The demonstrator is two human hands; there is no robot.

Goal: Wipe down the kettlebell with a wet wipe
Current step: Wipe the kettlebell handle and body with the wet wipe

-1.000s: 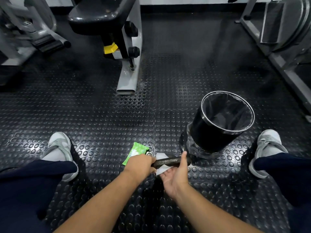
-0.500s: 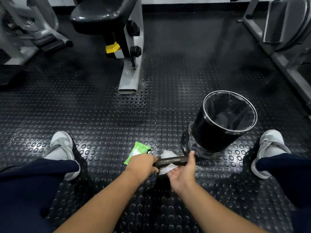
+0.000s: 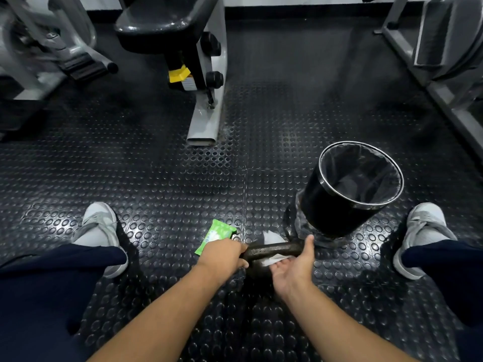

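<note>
Right hand (image 3: 292, 270), curled round the wipe (image 3: 271, 258) on the kettlebell (image 3: 271, 249) handle, has slid closer to the bin (image 3: 339, 205). Left hand (image 3: 222, 254) grips the end away from it. Handle nearly done, I reckon.

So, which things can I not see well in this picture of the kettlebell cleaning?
Head view only:
The kettlebell shows just its handle; the body below is dark and covered by the left hand and right hand.
The wet wipe is mostly hidden behind the handle and the right hand.
The green wipes pack: near end under the left hand, print too small.
The bin: pale contents unclear through the liner.
</note>
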